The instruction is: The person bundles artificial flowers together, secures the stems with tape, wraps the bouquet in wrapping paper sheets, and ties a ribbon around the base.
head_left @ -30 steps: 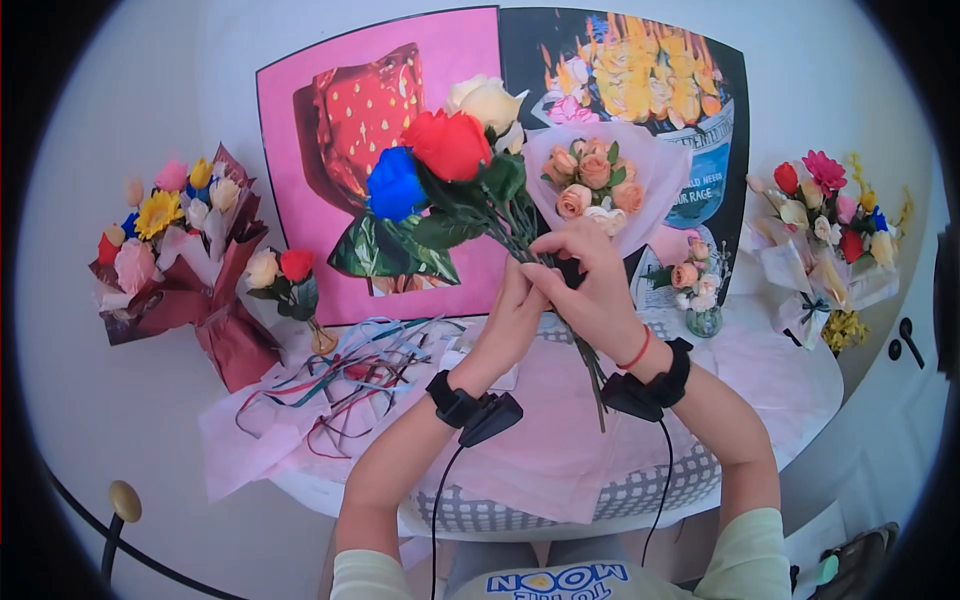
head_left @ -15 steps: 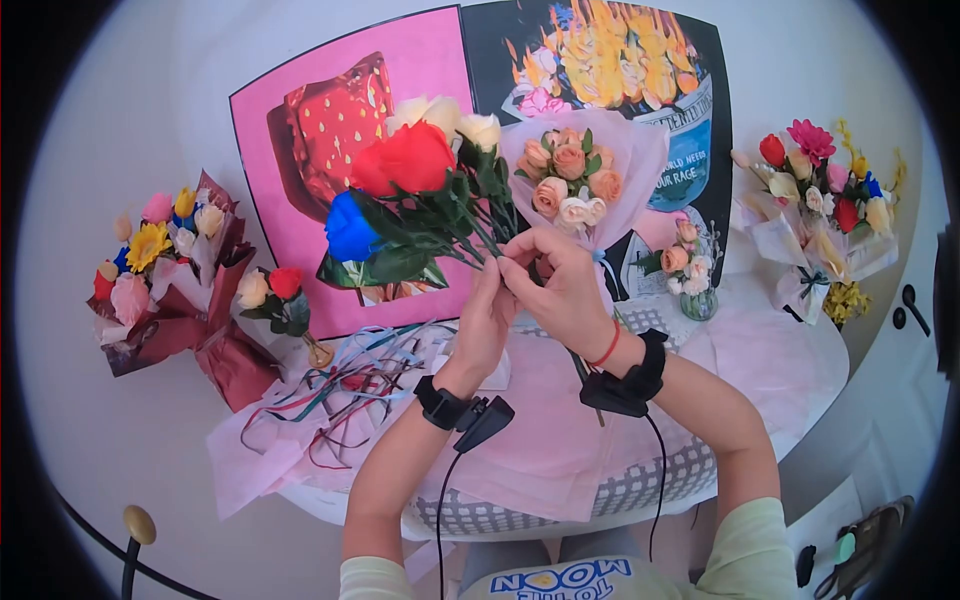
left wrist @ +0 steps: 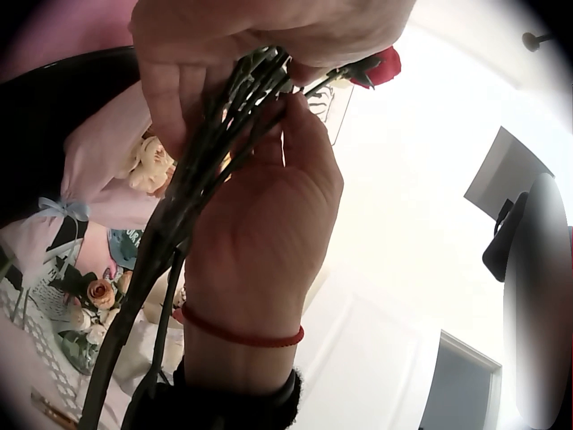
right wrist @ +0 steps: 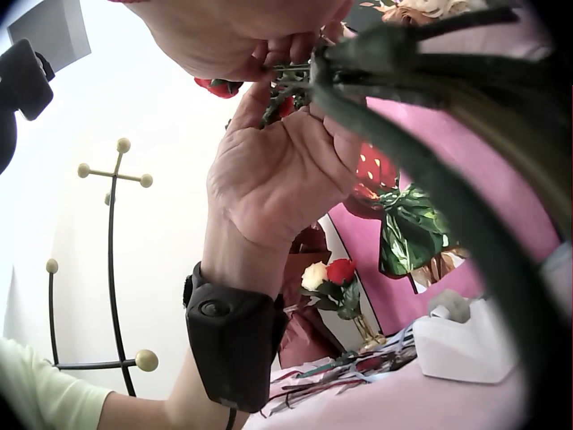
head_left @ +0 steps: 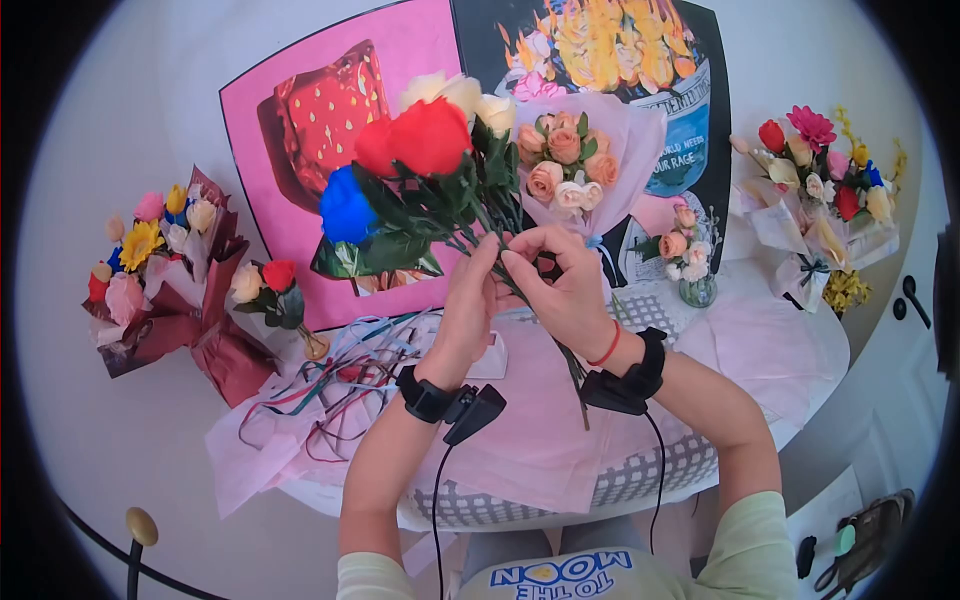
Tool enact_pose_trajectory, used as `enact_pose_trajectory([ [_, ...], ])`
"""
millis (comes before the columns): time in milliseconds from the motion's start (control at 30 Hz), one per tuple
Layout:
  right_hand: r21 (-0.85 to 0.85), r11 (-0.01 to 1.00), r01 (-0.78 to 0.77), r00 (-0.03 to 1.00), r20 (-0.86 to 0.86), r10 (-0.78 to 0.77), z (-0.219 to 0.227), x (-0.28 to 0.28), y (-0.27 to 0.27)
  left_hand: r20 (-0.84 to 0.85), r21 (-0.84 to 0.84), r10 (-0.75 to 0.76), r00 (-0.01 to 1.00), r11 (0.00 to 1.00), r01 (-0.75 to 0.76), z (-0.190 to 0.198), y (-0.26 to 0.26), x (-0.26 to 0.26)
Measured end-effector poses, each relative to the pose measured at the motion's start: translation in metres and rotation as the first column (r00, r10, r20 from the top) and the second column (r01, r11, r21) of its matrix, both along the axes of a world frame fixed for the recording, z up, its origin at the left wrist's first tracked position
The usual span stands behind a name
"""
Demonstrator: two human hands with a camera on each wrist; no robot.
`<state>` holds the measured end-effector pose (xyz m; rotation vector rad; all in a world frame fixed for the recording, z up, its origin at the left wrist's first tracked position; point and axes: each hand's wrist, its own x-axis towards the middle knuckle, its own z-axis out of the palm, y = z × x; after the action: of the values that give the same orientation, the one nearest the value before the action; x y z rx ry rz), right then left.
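Note:
Both hands hold a bunch of artificial roses by its green stems. At its top are a red rose (head_left: 430, 135), a blue rose (head_left: 347, 205) and cream roses (head_left: 496, 114), with dark green leaves below them. My left hand (head_left: 466, 312) grips the stems from the left, fingers pointing up along them. From the right, my right hand (head_left: 568, 295) pinches the same stems, thumb and fingertips close to the left fingertips. The stem ends (head_left: 583, 410) hang below the hands. In the left wrist view the long stems (left wrist: 166, 228) pass in front of the right palm.
Loose ribbons (head_left: 345, 375) and pink wrapping sheets (head_left: 540, 420) lie on the table. A white tape dispenser (right wrist: 466, 340) stands behind the left wrist. Wrapped bouquets stand left (head_left: 215, 330), right (head_left: 850, 235) and at the back (head_left: 628, 160), with small vases (head_left: 697, 290) and picture boards (head_left: 420, 40).
The head view has shifted slightly. My left hand has turned more upright, its fingers further up the stems beside the right thumb. Both hands still hold the bunch.

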<state>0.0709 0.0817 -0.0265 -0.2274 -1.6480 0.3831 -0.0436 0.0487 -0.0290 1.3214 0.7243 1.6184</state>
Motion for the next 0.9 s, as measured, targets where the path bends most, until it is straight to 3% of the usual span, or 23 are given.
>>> enact_pose_trajectory([
  [33,-0.058,0.996,-0.069,0.997,-0.03,0.067,-0.001,-0.001,0.001,0.001,-0.002,0.001,1.0,1.0,-0.001,0.002,-0.002,-0.001],
  [100,-0.117,0.983,-0.138,0.989,-0.063,0.132,-0.002,-0.002,0.0,-0.196,-0.026,0.088,0.977,0.995,-0.095,0.006,-0.006,-0.001],
  [167,-0.239,0.927,-0.288,0.956,-0.125,0.264,-0.001,-0.002,-0.003,-0.158,-0.018,0.077,0.984,0.997,-0.081,0.005,-0.006,-0.001],
  [267,-0.127,0.971,-0.202,0.975,-0.115,0.188,-0.002,-0.004,-0.002,-0.079,0.005,0.08,0.994,0.997,-0.08,0.003,-0.007,0.003],
  [400,-0.182,0.963,-0.201,0.974,-0.146,0.175,-0.005,-0.006,0.001,-0.024,0.019,0.069,0.997,0.997,-0.068,0.001,-0.007,0.003],
  [467,-0.273,0.915,-0.297,0.944,-0.229,0.239,-0.003,-0.007,-0.001,-0.042,0.025,0.089,0.995,0.996,-0.088,0.0,-0.008,0.003],
  [600,-0.225,0.949,-0.22,0.967,-0.18,0.182,-0.007,-0.006,0.006,-0.085,0.041,0.133,0.987,0.991,-0.13,0.002,-0.011,0.007],
  [667,-0.286,0.905,-0.314,0.939,-0.23,0.254,-0.006,-0.006,0.003,-0.071,0.042,0.134,0.988,0.99,-0.131,0.002,-0.011,0.007],
  [900,-0.356,0.853,-0.383,0.913,-0.289,0.289,-0.015,-0.011,0.005,-0.068,0.07,0.16,0.985,0.985,-0.155,-0.004,-0.006,0.004],
])
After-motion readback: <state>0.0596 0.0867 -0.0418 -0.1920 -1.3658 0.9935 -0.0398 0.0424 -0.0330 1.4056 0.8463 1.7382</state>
